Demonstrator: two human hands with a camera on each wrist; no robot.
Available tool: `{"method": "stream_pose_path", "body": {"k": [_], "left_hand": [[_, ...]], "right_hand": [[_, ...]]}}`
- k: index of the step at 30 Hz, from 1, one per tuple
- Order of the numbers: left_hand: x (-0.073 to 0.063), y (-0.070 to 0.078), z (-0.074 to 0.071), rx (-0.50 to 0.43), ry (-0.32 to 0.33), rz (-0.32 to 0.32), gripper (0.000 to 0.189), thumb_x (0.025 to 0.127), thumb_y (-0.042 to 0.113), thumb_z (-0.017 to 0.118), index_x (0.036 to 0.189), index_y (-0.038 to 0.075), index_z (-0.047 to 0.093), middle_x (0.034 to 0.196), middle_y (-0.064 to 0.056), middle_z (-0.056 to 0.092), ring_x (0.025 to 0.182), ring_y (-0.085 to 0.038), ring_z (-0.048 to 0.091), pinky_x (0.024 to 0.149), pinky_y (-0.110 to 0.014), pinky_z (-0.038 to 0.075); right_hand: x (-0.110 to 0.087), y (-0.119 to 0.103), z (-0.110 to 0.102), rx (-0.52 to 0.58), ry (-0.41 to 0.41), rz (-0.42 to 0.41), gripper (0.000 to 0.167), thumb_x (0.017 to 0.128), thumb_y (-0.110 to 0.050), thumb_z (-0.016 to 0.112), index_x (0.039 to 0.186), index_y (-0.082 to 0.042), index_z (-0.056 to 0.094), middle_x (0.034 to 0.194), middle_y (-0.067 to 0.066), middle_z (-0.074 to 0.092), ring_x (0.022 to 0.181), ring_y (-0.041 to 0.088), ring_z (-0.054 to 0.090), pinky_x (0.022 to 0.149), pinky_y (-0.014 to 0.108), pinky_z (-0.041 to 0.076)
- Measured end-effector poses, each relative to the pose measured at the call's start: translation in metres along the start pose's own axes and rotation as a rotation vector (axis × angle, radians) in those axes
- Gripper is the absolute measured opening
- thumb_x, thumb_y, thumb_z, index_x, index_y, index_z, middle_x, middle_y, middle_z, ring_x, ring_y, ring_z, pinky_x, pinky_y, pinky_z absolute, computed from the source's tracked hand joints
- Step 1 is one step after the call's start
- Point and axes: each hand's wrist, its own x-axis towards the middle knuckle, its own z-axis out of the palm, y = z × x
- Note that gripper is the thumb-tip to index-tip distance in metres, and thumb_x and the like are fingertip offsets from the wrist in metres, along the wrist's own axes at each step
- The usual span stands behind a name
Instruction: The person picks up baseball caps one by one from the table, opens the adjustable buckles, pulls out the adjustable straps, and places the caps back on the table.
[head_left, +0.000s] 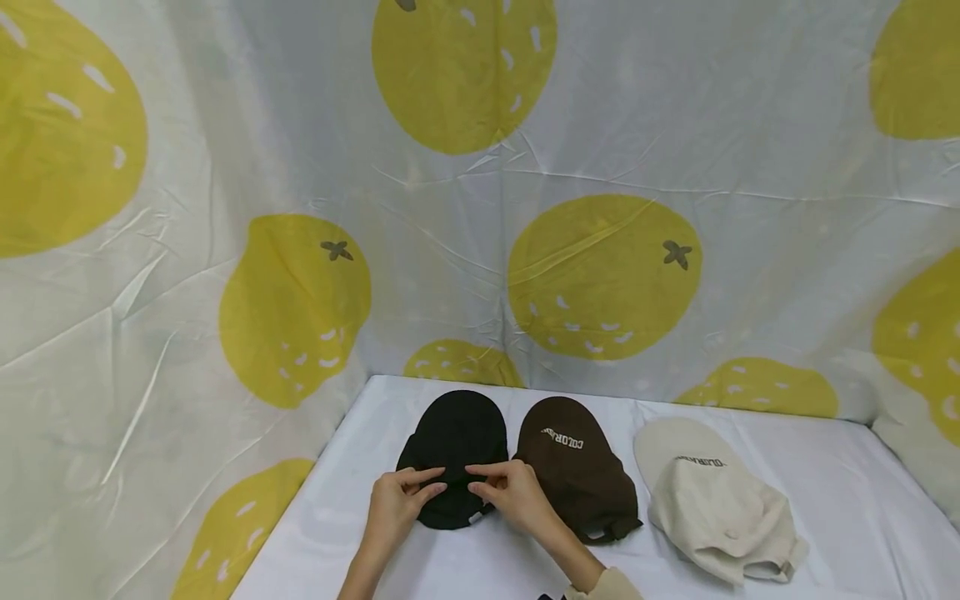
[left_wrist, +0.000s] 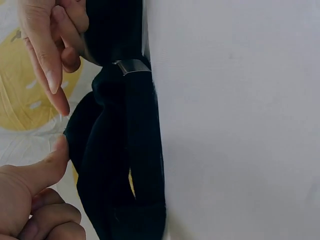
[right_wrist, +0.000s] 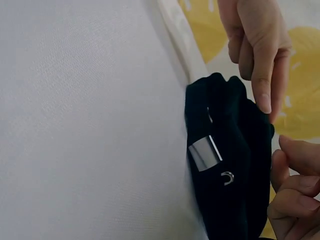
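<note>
L hand (head_left: pixel 397 500) & R hand (head_left: pixel 517 493): thumb/index fingers extended, parted, at blk cap (head_left: pixel 460 425); shape it evenly. Use light, equal pressure.

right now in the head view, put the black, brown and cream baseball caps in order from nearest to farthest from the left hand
1. black baseball cap: at the fingertips of the left hand, leftmost of the three
2. brown baseball cap: in the middle, just right of the black one
3. cream baseball cap: farthest, at the right of the row
</note>
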Motion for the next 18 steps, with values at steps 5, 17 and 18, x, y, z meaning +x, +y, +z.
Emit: {"method": "stream_pose_path", "body": {"k": [5, 17, 18], "left_hand": [[0.000, -0.002, 0.002, -0.006, 0.020, -0.015, 0.021, 0.077, 0.009, 0.087, 0.098, 0.008, 0.085, 0.057, 0.006, 0.038, 0.051, -0.001, 0.028, 0.049, -0.016, 0.026], [-0.004, -0.002, 0.004, 0.005, 0.027, -0.073, 0.018, 0.077, 0.009, 0.089, 0.094, 0.007, 0.085, 0.056, 0.004, 0.043, 0.050, -0.001, 0.031, 0.049, -0.016, 0.029], [-0.004, -0.002, 0.004, 0.003, 0.031, -0.074, 0.018, 0.076, 0.009, 0.089, 0.094, 0.007, 0.085, 0.056, 0.003, 0.045, 0.050, -0.001, 0.032, 0.049, -0.016, 0.029]], "right_hand": [[0.001, 0.004, 0.004, 0.004, 0.003, 0.010, 0.029, 0.093, -0.014, 0.077, 0.121, -0.006, 0.077, 0.068, 0.006, 0.069, 0.050, 0.000, 0.047, 0.046, 0.016, 0.037], [0.005, 0.009, 0.014, 0.001, 0.060, 0.011, 0.021, 0.091, -0.011, 0.079, 0.111, -0.006, 0.081, 0.069, 0.006, 0.073, 0.059, 0.005, 0.061, 0.049, 0.016, 0.043], [0.006, 0.010, 0.014, -0.002, 0.066, 0.016, 0.020, 0.091, -0.010, 0.079, 0.111, -0.006, 0.081, 0.069, 0.005, 0.073, 0.059, 0.006, 0.063, 0.049, 0.016, 0.044]]}}
